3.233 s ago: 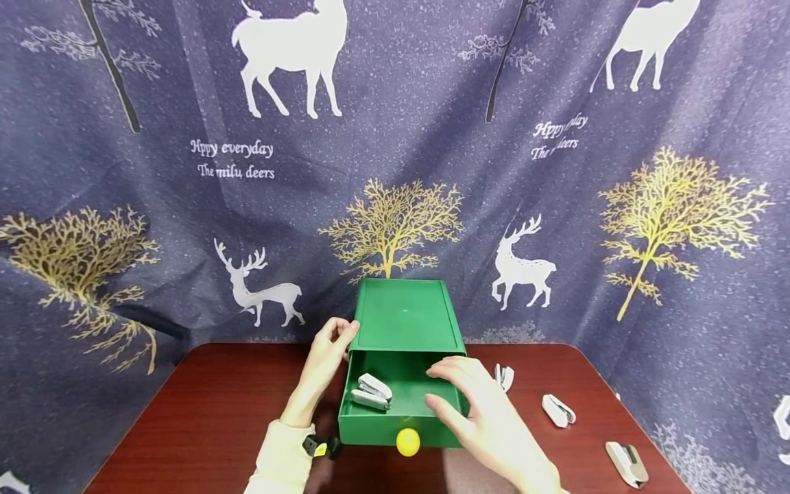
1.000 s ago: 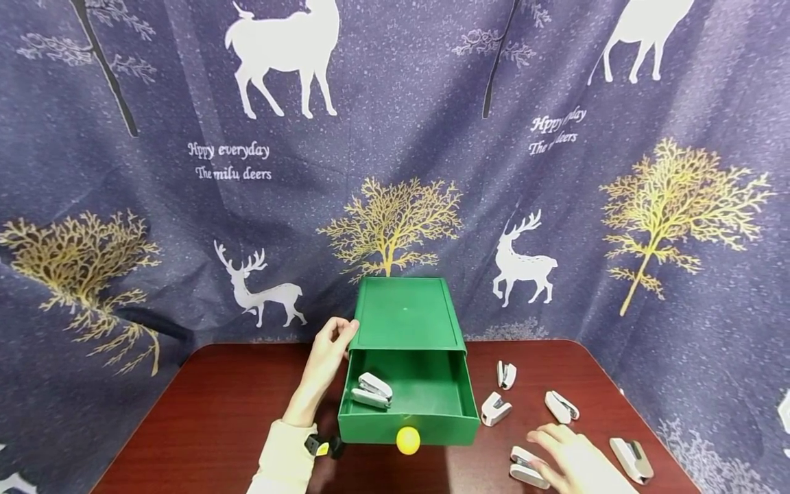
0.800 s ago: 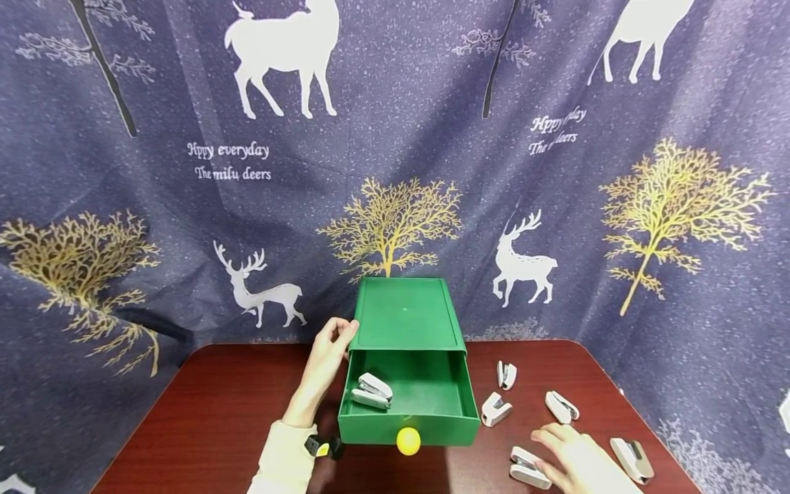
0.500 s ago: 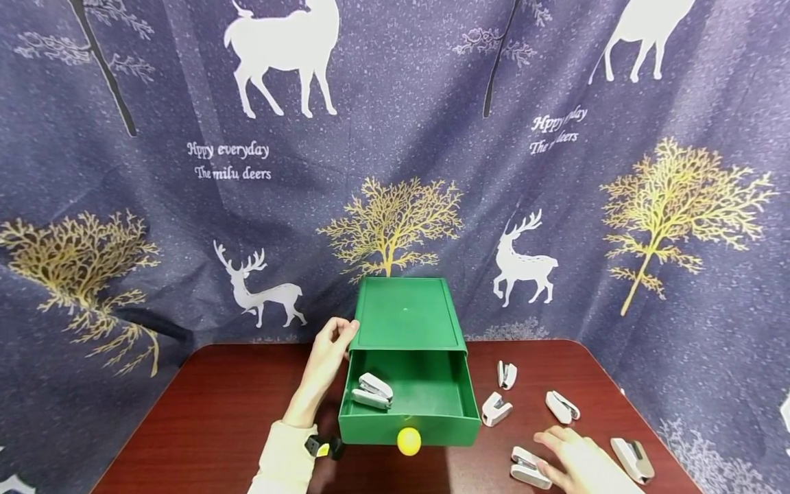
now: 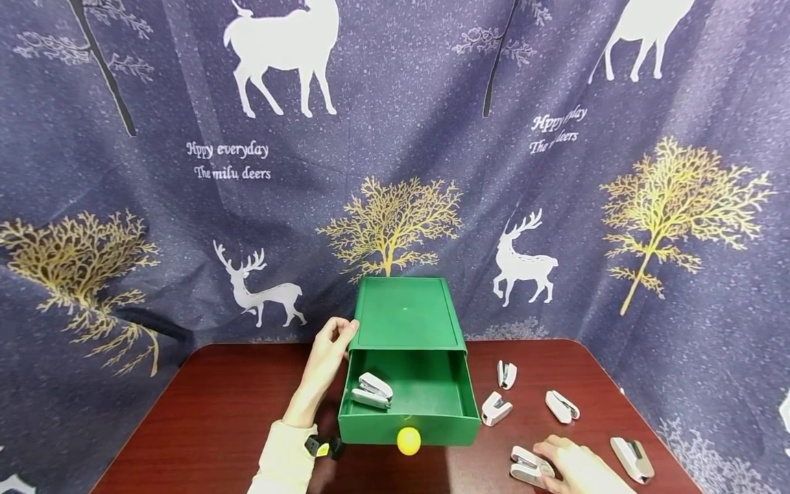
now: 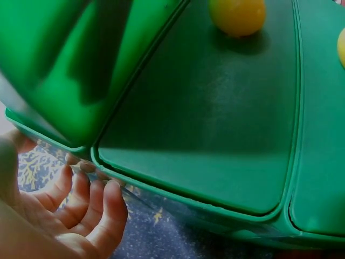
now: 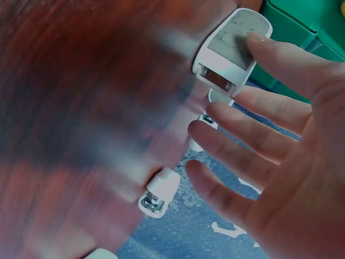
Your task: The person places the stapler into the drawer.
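A green drawer unit (image 5: pixel 404 315) stands on the table with its drawer (image 5: pixel 382 431) pulled out, a round yellow knob (image 5: pixel 408 441) on the front. Inside the drawer, at the left, lies a white-and-grey stapler (image 5: pixel 372 391). My left hand (image 5: pixel 327 350) touches the unit's left side; its bent fingertips rest against the wall in the left wrist view. At the front right my right hand (image 5: pixel 577 463) pinches another stapler (image 5: pixel 524 466) between thumb and index finger. In the right wrist view the thumb presses that stapler's grey base (image 7: pixel 234 38), with the other fingers spread.
More staplers lie right of the drawer: one close to its corner (image 5: pixel 496 409), one farther back (image 5: pixel 507 374), one to the right (image 5: pixel 561 407), and one by the right table edge (image 5: pixel 631 460). A dark cloth (image 5: pixel 395 137) with deer hangs behind the red-brown table (image 5: pixel 204 412).
My right hand has left the drawer, hovered by the near stapler, then moved in and taken hold of it. A stapler near the drawer's right corner has come into view. The left hand has stayed put.
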Demonstrator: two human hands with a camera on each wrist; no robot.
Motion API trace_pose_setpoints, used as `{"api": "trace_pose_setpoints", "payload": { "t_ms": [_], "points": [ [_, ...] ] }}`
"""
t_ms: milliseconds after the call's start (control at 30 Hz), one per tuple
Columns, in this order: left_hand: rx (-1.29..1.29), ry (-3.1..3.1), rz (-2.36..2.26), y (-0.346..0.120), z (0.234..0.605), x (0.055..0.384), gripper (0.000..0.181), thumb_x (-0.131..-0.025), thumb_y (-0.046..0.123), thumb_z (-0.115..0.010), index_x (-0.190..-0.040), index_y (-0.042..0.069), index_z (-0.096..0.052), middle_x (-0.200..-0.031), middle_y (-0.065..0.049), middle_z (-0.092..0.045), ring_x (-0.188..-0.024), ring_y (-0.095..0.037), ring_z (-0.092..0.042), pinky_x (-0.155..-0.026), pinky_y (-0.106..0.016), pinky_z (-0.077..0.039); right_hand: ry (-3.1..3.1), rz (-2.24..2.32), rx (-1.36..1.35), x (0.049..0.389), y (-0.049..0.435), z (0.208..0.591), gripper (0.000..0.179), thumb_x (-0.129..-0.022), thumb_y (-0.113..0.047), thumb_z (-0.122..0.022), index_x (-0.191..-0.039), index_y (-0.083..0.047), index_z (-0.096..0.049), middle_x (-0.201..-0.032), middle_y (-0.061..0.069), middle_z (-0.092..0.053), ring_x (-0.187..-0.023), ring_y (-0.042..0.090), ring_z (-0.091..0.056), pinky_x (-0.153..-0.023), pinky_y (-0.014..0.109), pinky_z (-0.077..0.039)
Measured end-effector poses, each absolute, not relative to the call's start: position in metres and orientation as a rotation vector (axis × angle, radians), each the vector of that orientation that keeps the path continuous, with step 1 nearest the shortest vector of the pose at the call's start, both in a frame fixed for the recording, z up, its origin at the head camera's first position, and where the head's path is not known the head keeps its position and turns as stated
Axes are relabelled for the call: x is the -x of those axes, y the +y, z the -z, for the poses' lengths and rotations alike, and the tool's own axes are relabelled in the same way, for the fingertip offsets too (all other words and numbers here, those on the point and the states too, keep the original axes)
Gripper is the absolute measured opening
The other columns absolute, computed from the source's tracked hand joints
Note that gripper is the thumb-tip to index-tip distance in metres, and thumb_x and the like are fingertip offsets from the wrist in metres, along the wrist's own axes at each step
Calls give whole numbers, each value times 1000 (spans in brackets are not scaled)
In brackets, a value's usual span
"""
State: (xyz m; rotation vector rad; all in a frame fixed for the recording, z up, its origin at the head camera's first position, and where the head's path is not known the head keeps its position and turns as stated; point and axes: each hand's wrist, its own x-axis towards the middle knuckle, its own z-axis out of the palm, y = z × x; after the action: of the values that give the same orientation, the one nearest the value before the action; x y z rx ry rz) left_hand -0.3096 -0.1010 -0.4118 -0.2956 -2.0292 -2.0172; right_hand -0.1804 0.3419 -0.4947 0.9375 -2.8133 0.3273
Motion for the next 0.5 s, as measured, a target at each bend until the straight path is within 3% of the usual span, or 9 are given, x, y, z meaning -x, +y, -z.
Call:
{"api": "trace_pose_setpoints", "payload": {
  "t_ms": [500],
  "points": [
    [311,-2009,2003,-101,413,310,24,-96,26,-65,-92,4,-56,-79,-3,-50,-69,-14,-50,-56,-26,-47,-2852,-460,-919,182,341,501,31,-71,-18,-83,-89,-22,-58,-81,-21,-41,-71,-3,-40,-54,27,-39]
  ]
}}
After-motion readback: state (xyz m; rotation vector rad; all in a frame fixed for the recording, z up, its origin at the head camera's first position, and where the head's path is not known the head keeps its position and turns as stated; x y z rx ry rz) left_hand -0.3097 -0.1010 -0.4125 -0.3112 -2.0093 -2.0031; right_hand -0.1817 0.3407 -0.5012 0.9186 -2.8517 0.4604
